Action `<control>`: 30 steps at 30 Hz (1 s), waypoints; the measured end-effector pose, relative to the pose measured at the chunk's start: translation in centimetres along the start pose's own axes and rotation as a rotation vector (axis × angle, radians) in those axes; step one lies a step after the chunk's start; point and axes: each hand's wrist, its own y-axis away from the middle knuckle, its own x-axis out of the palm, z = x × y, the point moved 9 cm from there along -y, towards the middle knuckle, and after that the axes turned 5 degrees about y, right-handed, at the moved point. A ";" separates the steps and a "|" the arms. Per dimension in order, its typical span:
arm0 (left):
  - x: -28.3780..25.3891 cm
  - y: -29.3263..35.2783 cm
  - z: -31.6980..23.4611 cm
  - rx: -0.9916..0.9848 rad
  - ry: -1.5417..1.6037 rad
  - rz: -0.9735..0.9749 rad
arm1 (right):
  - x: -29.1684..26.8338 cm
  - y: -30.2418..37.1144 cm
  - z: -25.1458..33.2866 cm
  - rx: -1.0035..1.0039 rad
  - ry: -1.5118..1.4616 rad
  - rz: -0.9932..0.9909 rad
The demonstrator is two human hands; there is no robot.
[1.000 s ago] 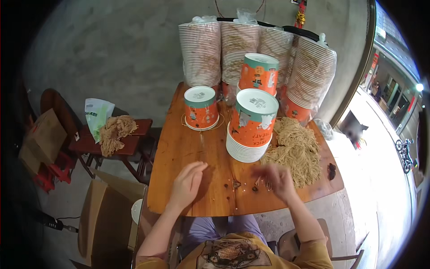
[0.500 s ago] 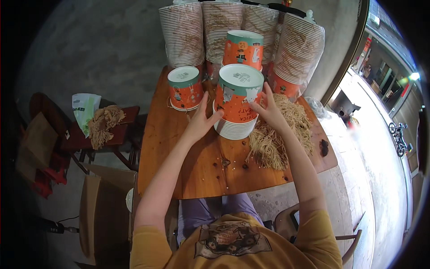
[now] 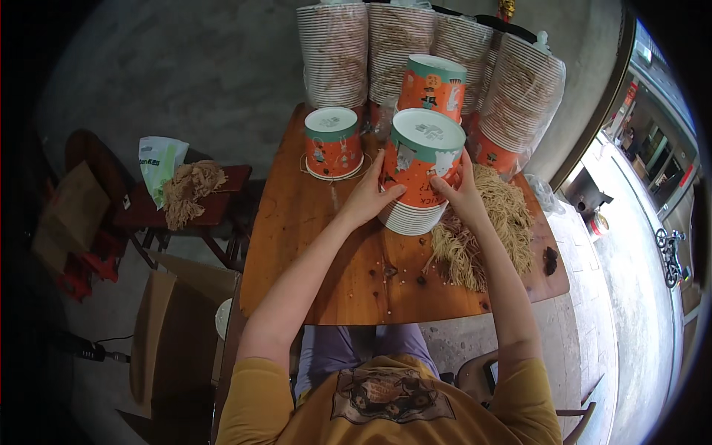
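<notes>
you have the wooden table [image 3: 274,230] in front of you, its near edge at your lap. tall bagged stacks [image 3: 334,59] of cups wall off its far end. on the floor to your left stands an open carton [image 3: 152,326], with a dark red bench [image 3: 137,216] beyond it. the string pile [image 3: 512,222] spreads over the table's right side, crowding the front stack [image 3: 411,178], and your right forearm passes over its near part. that front stack of upturned orange cups is between your hands, right of the table's middle. the rear cup [image 3: 432,89] stands close behind it, its lower part hidden. the small cup [image 3: 331,152] is to the left, near your left fingers but apart, string lying round its rim. your left hand [image 3: 369,194] and right hand [image 3: 461,194] are spread to the stack's width and close on it from both sides, thumbs on the printed front. on the bench lie a string bundle [image 3: 191,194] and a white-green bag [image 3: 161,167]. a dark lump [image 3: 550,261] sits by the right edge, and pale specks dot the near boards.
</notes>
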 end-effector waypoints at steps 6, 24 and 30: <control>-0.3 -0.1 -1.9 0.128 0.051 -0.071 | -0.9 -0.1 2.1 -0.032 0.142 -0.099; -6.8 12.1 -22.0 1.075 -0.724 -0.249 | 4.1 2.7 18.2 -0.155 -0.276 0.071; -7.9 12.6 -11.7 0.495 -0.546 -0.369 | 10.1 3.0 7.3 0.225 -0.483 0.159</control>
